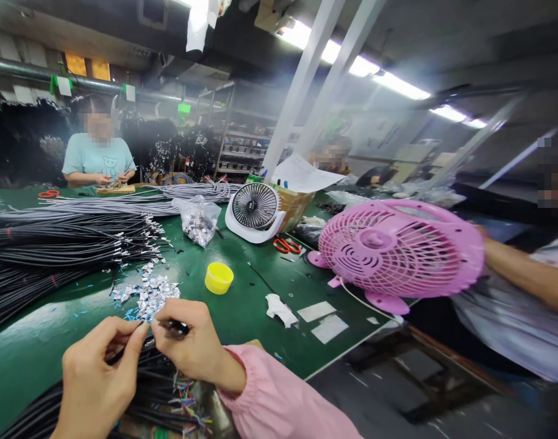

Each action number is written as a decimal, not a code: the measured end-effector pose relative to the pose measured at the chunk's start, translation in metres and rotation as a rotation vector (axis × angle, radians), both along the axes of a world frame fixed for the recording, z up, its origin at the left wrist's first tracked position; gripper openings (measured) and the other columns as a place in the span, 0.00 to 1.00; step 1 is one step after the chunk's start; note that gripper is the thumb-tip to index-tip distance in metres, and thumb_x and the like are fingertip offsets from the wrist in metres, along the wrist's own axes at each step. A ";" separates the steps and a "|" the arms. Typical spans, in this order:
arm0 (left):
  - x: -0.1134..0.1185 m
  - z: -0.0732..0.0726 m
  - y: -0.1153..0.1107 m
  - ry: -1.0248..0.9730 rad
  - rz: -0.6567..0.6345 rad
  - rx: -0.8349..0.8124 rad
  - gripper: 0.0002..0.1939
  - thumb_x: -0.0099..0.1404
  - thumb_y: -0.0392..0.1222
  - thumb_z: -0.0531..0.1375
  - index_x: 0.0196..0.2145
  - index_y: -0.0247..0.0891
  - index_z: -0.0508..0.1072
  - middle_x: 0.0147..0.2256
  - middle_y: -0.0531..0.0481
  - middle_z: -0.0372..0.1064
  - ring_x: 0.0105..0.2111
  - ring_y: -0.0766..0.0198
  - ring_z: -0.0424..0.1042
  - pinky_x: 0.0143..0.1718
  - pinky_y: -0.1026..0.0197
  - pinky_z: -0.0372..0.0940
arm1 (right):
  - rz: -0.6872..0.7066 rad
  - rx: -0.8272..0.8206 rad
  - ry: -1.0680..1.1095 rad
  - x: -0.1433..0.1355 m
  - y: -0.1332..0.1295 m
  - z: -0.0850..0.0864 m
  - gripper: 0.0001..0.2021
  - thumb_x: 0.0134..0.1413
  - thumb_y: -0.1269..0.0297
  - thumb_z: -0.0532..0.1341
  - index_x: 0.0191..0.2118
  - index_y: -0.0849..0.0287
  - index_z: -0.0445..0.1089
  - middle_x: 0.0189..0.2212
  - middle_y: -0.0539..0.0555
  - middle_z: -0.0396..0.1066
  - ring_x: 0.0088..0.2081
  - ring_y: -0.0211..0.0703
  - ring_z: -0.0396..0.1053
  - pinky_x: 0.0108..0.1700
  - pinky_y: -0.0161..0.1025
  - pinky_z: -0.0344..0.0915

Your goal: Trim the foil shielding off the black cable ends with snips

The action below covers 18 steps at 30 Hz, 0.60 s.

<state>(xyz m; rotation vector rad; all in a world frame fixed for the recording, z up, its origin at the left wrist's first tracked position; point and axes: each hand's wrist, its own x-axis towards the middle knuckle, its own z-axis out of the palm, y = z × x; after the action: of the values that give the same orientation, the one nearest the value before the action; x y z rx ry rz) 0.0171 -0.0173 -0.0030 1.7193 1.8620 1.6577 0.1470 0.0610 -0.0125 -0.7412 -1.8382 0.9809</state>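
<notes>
1) Nearest the camera, the left hand [98, 372] has thumb and forefinger pinched narrow on a thin black cable [117, 355], part of which shows inside the curled fingers;
2) Just beside it, fingertips almost meeting, the right hand [194, 341] is closed around a dark object [176, 330], mostly hidden by the fingers, so I cannot tell what it is; a pink sleeve [283, 393] gathers at that wrist;
3) Below both hands lies a bundle of black cables [157, 387], with coloured wire ends [189, 402] fanned out at its right;
4) Just beyond the fingertips, a heap of silvery scraps [155, 286] sits on the green table [242, 329], with small blue bits [132, 314] scattered around it;
5) To the left is a large stack of black cables [72, 244]; grey cables [91, 210] run behind it;
6) Past the scraps stand a yellow tub [219, 278], a clear bag [199, 222] of small parts and a white fan [255, 207]; orange-handled scissors [288, 245] lie near the fan;
7) At the right is a pink fan [397, 250], with another person's forearm [525, 268] behind it; across the table, a person in a light blue top [97, 158] holds something too small to make out
</notes>
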 end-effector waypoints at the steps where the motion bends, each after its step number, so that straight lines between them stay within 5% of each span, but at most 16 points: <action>1: -0.001 0.001 0.001 -0.017 -0.010 -0.013 0.10 0.63 0.48 0.62 0.27 0.43 0.77 0.19 0.56 0.76 0.18 0.65 0.74 0.16 0.67 0.63 | 0.024 0.023 -0.013 0.001 0.001 0.000 0.13 0.48 0.56 0.64 0.19 0.53 0.65 0.17 0.49 0.62 0.22 0.40 0.56 0.27 0.40 0.57; 7: -0.003 0.006 0.002 -0.053 -0.016 -0.025 0.11 0.62 0.49 0.62 0.25 0.43 0.77 0.19 0.55 0.74 0.19 0.65 0.73 0.17 0.67 0.62 | 0.059 -0.023 0.075 0.000 0.004 -0.005 0.15 0.51 0.61 0.63 0.18 0.56 0.63 0.17 0.47 0.61 0.22 0.36 0.55 0.26 0.36 0.55; 11: -0.007 0.010 0.003 -0.030 -0.024 0.014 0.10 0.61 0.49 0.63 0.26 0.43 0.77 0.20 0.57 0.71 0.19 0.66 0.71 0.18 0.68 0.61 | 0.075 -0.176 0.172 -0.002 0.002 0.011 0.13 0.57 0.61 0.59 0.22 0.58 0.64 0.20 0.47 0.61 0.23 0.34 0.57 0.26 0.34 0.56; 14: -0.014 0.013 0.005 0.020 -0.112 0.077 0.09 0.62 0.48 0.64 0.27 0.44 0.77 0.19 0.58 0.70 0.18 0.68 0.69 0.17 0.70 0.61 | 0.165 -0.278 0.165 -0.003 0.001 0.022 0.06 0.51 0.63 0.61 0.27 0.59 0.68 0.23 0.47 0.65 0.26 0.34 0.59 0.29 0.33 0.57; 18: -0.022 0.015 0.005 0.079 -0.273 0.048 0.10 0.65 0.48 0.62 0.27 0.46 0.78 0.20 0.59 0.70 0.17 0.70 0.69 0.17 0.73 0.63 | 0.262 -0.413 0.203 -0.004 0.005 0.021 0.10 0.52 0.62 0.60 0.23 0.58 0.63 0.17 0.44 0.57 0.21 0.32 0.53 0.23 0.32 0.50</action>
<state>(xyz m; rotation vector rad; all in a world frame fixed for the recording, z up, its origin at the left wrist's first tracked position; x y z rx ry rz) -0.0051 -0.0124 0.0119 1.9813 1.5419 1.5606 0.1428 0.0656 0.0088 -0.6199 -1.5972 1.5787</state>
